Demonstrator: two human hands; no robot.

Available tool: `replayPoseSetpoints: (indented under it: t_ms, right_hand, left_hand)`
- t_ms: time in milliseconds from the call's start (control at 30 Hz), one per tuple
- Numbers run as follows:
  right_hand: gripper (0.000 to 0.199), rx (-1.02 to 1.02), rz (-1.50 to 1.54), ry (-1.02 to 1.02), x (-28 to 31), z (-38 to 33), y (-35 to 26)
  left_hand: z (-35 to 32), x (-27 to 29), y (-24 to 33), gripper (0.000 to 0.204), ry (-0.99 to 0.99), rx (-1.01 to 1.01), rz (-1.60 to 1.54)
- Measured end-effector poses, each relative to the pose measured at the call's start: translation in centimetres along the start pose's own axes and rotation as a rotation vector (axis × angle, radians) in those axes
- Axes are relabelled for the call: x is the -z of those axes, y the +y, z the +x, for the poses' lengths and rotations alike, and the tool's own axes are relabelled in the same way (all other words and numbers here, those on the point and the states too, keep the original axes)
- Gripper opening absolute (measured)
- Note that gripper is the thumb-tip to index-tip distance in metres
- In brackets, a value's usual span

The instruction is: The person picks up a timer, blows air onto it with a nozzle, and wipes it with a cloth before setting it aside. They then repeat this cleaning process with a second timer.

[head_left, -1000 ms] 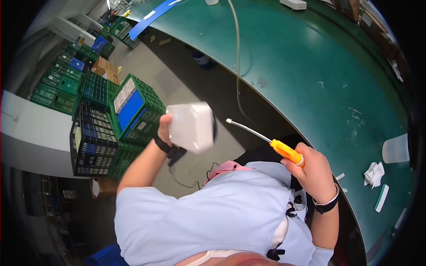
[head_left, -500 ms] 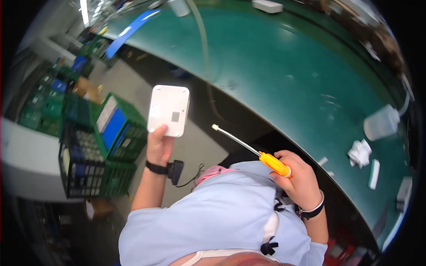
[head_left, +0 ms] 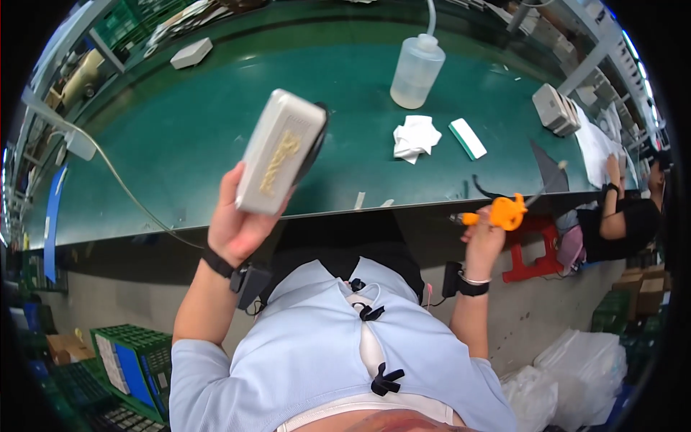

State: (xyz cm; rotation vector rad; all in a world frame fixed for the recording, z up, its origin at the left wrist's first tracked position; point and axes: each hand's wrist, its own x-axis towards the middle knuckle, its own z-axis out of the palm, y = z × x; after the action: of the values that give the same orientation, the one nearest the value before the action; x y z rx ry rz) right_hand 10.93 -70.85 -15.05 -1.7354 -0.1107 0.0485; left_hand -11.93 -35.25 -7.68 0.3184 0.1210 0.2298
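Note:
My left hand (head_left: 241, 223) holds up a pale grey rounded box-shaped device (head_left: 277, 155) above the bench's front edge. Raised gold lettering runs along its face, and a black part shows on its right side. My fingers are wrapped round its lower end. Off to the right, my right hand (head_left: 486, 234) is closed on an orange-handled screwdriver (head_left: 509, 212). Its thin shaft points up and right to a pale tip. On the hand's left side an orange piece with a dark metallic end sticks out; whether it is a separate tool I cannot tell.
On the green bench (head_left: 331, 79) stand a translucent squeeze bottle (head_left: 417, 72), a crumpled white cloth (head_left: 416, 138), a green-and-white block (head_left: 468, 138) and grey devices (head_left: 554, 109). A co-worker (head_left: 619, 216) sits at right near a red stool (head_left: 533, 252). Green crates (head_left: 133, 367) stand lower left.
My view has swung right to face the bench. The device has turned from its footed underside to its lettered face. The screwdriver now points up and right instead of up and left.

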Motion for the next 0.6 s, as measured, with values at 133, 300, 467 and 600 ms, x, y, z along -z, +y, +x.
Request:
replayPoseSetpoints:
  t_ms: [133,300,467,600]
  right_hand:
    - [0.030,0.068,0.263,-0.040,-3.1,0.5,5.2]
    - [0.037,-0.238,0.035,-0.642,-2.4,-1.5,1.3]
    - [0.043,-0.093,0.283,-0.907,-6.0,-4.6,-7.0]
    - [0.057,0.402,0.303,-0.742,-9.0,-5.7,-10.7]
  left_hand:
    - [3.8,-1.8,-3.0,0.058,-0.003,0.117,-0.099]
    - [4.2,-0.7,-4.4,0.058,-0.076,0.187,-0.233]
    - [3.9,-1.6,-6.1,0.064,-0.077,0.119,0.166]
    - [5.3,-3.8,-8.2,0.074,-0.246,0.126,0.354]
